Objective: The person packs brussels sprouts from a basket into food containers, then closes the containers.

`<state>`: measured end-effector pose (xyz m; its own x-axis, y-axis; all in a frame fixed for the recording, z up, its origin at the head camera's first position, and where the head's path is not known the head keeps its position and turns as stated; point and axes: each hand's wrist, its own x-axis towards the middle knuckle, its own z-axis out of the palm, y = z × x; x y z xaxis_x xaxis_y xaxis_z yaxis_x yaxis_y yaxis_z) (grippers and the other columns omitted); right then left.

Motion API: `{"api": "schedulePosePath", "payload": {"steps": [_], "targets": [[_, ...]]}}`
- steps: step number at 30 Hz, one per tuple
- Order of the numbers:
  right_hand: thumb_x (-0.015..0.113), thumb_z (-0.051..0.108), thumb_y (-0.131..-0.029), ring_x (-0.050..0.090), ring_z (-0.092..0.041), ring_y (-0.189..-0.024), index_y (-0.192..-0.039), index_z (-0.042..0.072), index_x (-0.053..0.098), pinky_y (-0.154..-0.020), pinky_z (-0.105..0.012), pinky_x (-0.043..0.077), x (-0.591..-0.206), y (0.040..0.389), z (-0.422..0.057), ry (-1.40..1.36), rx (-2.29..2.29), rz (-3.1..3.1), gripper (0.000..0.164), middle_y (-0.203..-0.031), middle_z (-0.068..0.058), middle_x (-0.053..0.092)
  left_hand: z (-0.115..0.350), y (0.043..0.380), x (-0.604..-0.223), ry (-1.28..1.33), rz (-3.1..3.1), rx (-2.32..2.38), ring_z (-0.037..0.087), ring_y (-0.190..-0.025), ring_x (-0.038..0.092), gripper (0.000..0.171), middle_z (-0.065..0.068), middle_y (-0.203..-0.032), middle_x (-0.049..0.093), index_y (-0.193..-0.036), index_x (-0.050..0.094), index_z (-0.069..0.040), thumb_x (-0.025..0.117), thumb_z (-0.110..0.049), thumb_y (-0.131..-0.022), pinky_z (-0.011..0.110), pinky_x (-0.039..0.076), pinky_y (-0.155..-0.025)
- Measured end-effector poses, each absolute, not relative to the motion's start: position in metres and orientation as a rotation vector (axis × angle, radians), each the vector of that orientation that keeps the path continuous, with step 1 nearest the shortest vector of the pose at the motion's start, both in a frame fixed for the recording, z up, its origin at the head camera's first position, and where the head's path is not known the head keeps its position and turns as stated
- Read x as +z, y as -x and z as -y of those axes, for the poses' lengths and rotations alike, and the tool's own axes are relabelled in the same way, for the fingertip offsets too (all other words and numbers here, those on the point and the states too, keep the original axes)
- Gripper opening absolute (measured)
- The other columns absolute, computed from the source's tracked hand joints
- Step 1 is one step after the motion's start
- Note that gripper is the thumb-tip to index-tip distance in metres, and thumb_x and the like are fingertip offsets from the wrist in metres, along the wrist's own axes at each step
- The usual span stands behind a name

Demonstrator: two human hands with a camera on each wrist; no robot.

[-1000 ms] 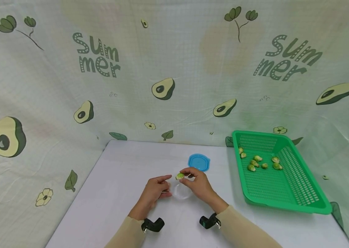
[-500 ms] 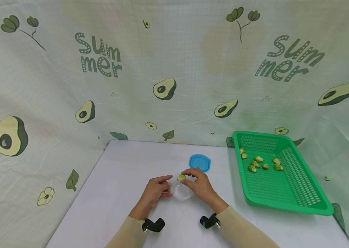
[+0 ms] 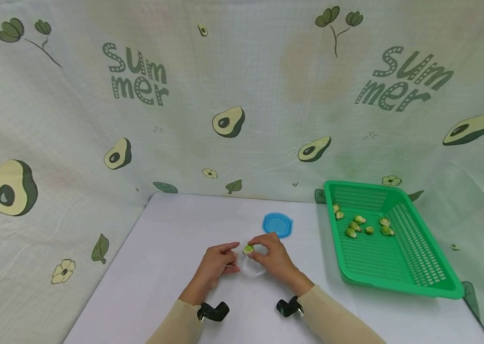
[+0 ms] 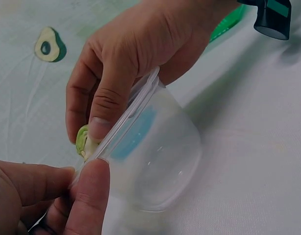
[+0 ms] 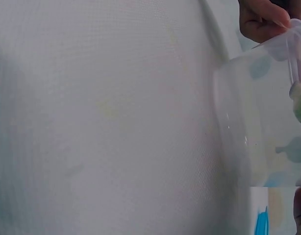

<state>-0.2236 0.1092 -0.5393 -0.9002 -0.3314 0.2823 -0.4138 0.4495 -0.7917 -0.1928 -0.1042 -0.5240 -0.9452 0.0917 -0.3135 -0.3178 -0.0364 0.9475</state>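
The thumb and forefinger of the right hand (image 3: 274, 257) are bent toward each other, nearly together, and pinch a small, roundish green-and-white Brussels sprout (image 3: 248, 249) between their tips. The sprout is at the mouth of a clear, see-through plastic container (image 4: 165, 161), close by its rim; whether it touches the rim, I cannot tell. Across the opening, the left hand (image 3: 218, 262) has the container's edge nipped between thumb and fingers, the thumb lying along the outer side of the rim in the left wrist view. Each wrist carries a small black camera, the left one (image 3: 214, 312) and the right one (image 3: 287, 307), just beside the cuffs of the beige sleeves (image 3: 341, 315). Just beyond the right hand, a flat blue plastic lid (image 3: 277, 224) with rounded corners lies on the white tabletop (image 3: 199, 220). Well apart on the right, a green rectangular plastic basket (image 3: 379, 260) with perforated walls holds several more Brussels sprouts (image 3: 351, 233), gathered toward its far end. Behind everything hangs a pale cloth (image 3: 268, 71) printed with avocados, leaves, flowers and the word "summer"
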Motion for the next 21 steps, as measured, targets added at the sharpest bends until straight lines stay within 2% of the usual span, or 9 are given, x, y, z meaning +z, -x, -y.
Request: {"api": "schedulePosePath", "payload": {"steps": [13, 21], "targets": [[0.087, 0.016, -0.088, 0.051, -0.013, -0.114, -0.112, 0.021, 0.079, -0.098, -0.038, 0.051, -0.5343, 0.2246, -0.1096, -0.694, 1.346, 2.698, 0.026, -0.117, 0.01, 0.073, 0.1035, 0.1923, -0.522, 0.245, -1.968, 2.059, 0.014, -0.078, 0.064, 0.045, 0.005, -0.091, 0.063, -0.144, 0.063, 0.0, 0.068, -0.002, -0.099, 0.032, 0.067, -0.073], [0.087, 0.014, -0.088, 0.051, -0.016, -0.113, -0.113, 0.018, 0.079, -0.097, -0.041, 0.052, -0.5326, 0.2237, -0.1082, -0.71, 1.315, 2.689, 0.026, -0.117, 0.007, 0.074, 0.1039, 0.1911, -0.5219, 0.25, -1.951, 2.073, 0.014, -0.079, 0.063, 0.046, 0.005, -0.091, 0.063, -0.144, 0.063, 0.001, 0.067, 0.0, -0.098, 0.031, 0.067, -0.072]]}}
